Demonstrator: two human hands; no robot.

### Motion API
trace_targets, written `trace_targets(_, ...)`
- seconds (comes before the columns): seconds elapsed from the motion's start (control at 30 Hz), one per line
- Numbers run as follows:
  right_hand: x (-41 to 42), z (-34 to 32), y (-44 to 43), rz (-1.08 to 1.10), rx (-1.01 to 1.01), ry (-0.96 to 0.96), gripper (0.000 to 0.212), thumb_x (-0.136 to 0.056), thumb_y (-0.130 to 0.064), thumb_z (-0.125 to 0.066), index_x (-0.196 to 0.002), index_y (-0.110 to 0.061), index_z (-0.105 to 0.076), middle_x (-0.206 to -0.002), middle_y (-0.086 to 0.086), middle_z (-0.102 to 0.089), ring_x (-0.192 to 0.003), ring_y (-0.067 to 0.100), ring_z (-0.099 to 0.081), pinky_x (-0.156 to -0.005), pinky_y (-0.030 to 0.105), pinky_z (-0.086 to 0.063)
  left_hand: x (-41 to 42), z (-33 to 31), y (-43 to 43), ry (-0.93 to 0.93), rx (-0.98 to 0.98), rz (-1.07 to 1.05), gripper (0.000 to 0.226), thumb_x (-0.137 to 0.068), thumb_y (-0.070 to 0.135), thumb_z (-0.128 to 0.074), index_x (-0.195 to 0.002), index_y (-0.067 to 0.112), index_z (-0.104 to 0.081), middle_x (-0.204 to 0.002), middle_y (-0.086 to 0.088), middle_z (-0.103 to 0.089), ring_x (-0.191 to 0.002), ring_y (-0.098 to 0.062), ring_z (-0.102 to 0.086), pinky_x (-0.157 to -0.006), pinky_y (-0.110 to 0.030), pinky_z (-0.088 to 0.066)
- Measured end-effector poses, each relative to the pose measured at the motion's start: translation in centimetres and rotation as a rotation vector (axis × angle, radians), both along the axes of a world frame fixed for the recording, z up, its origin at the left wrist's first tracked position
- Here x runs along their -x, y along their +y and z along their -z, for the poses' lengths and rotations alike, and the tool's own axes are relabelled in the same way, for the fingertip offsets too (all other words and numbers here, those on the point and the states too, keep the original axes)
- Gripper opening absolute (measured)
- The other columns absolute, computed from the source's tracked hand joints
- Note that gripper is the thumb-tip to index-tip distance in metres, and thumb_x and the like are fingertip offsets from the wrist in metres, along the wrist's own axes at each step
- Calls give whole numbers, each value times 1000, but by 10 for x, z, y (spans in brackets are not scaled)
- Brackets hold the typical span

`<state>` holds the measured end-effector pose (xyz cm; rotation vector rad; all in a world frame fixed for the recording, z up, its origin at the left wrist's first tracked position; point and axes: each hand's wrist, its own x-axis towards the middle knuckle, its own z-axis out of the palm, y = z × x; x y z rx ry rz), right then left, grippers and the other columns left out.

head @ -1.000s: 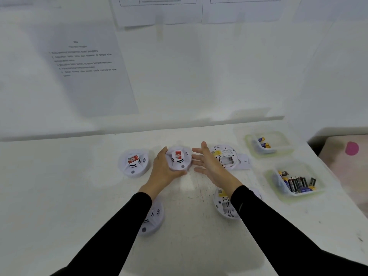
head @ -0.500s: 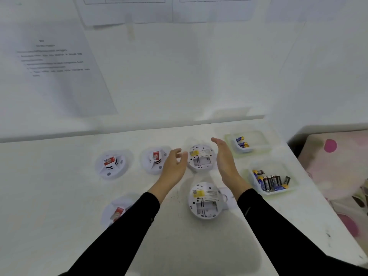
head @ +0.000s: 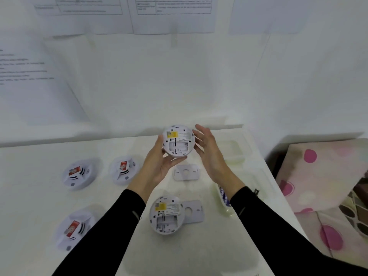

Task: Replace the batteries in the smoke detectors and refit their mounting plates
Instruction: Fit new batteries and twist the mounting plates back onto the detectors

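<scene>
My left hand [head: 157, 166] holds a white smoke detector [head: 177, 140] in the air, back side towards me, its battery bay empty and a yellow label at its top. My right hand [head: 209, 152] is beside the detector's right edge with fingers spread and relaxed, fingertips near or touching the rim. A loose mounting plate [head: 186, 172] lies on the table under the raised detector. A second open detector [head: 166, 215] lies face down near me, its plate [head: 193, 211] next to it.
Three closed detectors with red tags lie on the white table at the left: two farther away [head: 78, 174] [head: 124, 169], one nearer me [head: 72, 229]. Clear trays [head: 233, 151] sit at the right; my right arm partly hides one with batteries [head: 224, 194]. A spotted cloth [head: 318, 176] is past the table's right edge.
My left hand took hold of the far open detector and lifted it off the table, uncovering the plate beneath. My right hand rose with it. The camera shifted right.
</scene>
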<state>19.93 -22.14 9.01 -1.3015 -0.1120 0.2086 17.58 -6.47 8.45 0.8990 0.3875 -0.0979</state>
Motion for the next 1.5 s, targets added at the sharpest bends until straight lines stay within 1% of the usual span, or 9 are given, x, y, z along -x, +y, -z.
trace_targets(0.1, -24, -5, -26, 104, 232, -40, 22, -102, -31, -43, -118, -26, -57, -120, -3, -60, -104, 17, -59, -89, 25, -49, -3, -4, -12, -22, 12, -23, 36, -105, 36, -44, -119, 9, -62, -123, -15, -64, -96, -31, -73, -78, -48, -61)
trace_targets(0.17, -48, 6, -44, 138, 600, -54, 21, -99, -21, -48, -115, -18, -61, -119, -1, -60, -100, 16, -56, -81, 21, -44, -4, -3, -18, -20, 7, -20, 37, -104, 36, -44, -122, 8, -61, -124, -15, -65, -102, -33, -71, -80, -49, -61)
trace_targets(0.3, -86, 31, -60, -76, 1269, -114, 32, -91, -4, -44, -111, -15, -66, -125, 4, -60, -116, 22, -54, -94, 29, -44, -3, -1, -28, -26, 12, -18, 40, -104, 36, -44, -127, 7, -60, -125, -13, -66, -104, -32, -71, -79, -48, -61)
trace_targets(0.53, -103, 44, -66, -220, 1528, -152, 27, -92, -4, -50, -115, -5, -65, -115, 9, -65, -105, 27, -63, -86, 31, -51, 3, 2, -37, -46, 21, -58, 38, -105, 34, -42, -125, 7, -59, -127, -14, -64, -97, -31, -73, -74, -49, -62)
trace_targets(0.8, -94, 48, -91, -90, 1332, -199, 11, -94, -12, -52, -97, -10, -62, -106, 10, -66, -94, 26, -61, -76, 29, -45, 5, -5, -47, -54, 15, -65, 36, -105, 32, -44, -124, 5, -60, -129, -18, -63, -105, -36, -69, -78, -53, -60)
trace_targets(0.93, -63, 18, -93, 261, 638, -246, 8, -96, -17, -56, -96, -17, -64, -90, 1, -69, -85, 22, -67, -76, 30, -52, 4, -7, -49, -78, 9, -82, 34, -105, 30, -44, -121, 5, -62, -126, -18, -63, -106, -37, -69, -81, -55, -59)
trace_targets(1.03, -26, -9, -88, 300, 294, -326, 11, -94, -18, -61, -98, -24, -68, -93, 4, -70, -87, 17, -67, -82, 24, -54, 3, -8, -53, -116, -4, -74, 31, -104, 32, -46, -117, 12, -66, -120, -14, -68, -107, -37, -69, -83, -55, -59)
trace_targets(1.23, 11, -14, -74, 157, 260, -363, 13, -83, -12, -74, -92, -20, -70, -88, 1, -72, -85, 20, -68, -70, 31, -58, -1, -10, -64, -189, -60, -23, 40, -104, 35, -44, -130, 10, -60, -125, -17, -67, -111, -38, -67, -88, -54, -57)
trace_targets(1.5, 8, -8, -68, 257, 383, -509, 7, -79, -16, -78, -83, -11, -76, -81, -2, -72, -70, 5, -60, -65, 17, -47, 0, -8, -68, -229, -111, 16, 42, -106, 35, -43, -139, 12, -53, -130, -18, -65, -116, -36, -64, -92, -54, -55)
